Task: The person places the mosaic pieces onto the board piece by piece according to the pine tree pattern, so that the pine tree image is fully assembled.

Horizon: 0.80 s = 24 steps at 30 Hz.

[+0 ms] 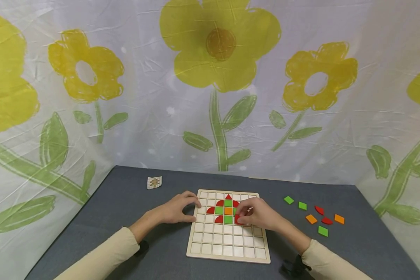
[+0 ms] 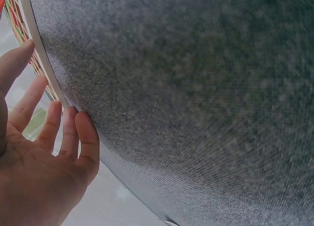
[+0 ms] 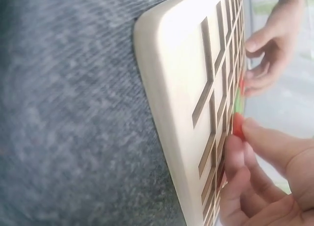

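Two bare hands are on a light wooden board [image 1: 227, 258] lying on a dark grey table [image 1: 168, 249], and the only printed thing around is a little card [image 1: 154, 182] up at the far left, its beige and brown pattern too tiny to make out properly. The board's pretty neat: rounded corners, a grid of shallow square slots, and a design in its upper half, with an orange square [image 1: 228, 210] in the middle, green squares hugging it, curved red bits around those and a red triangle [image 1: 228, 196] on top. The right hand [image 1: 257, 213] has a red piece [image 3: 238, 125] pinched between thumb and fingers, right beside the lower green square; can't tell if it's fully seated. The left hand [image 1: 180, 208] is loosely spread, fingertips at the board's left edge. Off to the right, loose green, orange and red pieces [image 1: 327, 221] lie scattered.
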Motion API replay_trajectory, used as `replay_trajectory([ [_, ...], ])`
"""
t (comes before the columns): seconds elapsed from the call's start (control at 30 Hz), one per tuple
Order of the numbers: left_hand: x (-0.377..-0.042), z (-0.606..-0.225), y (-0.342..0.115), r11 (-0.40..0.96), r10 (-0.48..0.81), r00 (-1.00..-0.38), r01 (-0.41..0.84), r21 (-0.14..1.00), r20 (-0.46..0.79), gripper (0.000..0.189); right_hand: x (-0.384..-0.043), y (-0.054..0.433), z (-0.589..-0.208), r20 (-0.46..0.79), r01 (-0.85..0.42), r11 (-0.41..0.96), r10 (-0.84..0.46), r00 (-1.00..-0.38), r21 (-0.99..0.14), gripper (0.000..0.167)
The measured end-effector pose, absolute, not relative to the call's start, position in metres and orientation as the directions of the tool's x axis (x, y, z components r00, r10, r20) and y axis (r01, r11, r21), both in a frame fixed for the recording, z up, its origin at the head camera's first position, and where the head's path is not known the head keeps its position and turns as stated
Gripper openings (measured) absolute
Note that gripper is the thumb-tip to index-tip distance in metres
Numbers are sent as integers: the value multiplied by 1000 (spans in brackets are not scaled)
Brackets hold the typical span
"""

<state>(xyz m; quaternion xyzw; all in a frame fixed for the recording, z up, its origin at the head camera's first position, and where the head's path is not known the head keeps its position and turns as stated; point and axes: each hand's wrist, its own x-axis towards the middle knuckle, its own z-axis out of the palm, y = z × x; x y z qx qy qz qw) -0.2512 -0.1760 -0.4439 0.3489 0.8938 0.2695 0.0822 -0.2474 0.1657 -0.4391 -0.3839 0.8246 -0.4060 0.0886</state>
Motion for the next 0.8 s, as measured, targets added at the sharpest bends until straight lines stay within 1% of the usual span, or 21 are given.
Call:
replay_trajectory([
  [0.2, -251, -444, -176, 609, 667, -743, 577, 544, 41, 33, -249, 162, -439, 187, -593, 369, -717, -672, -716, 9],
  [0.53, -251, -444, -176, 612, 669, -742, 582, 535, 41, 33, -247, 159, -439, 164, -583, 413, -701, -694, -699, 8],
  [0.8, -251, -443, -176, 612, 668, -743, 576, 543, 36, 33, -246, 156, -438, 151, -589, 470, -684, -714, -658, 7],
])
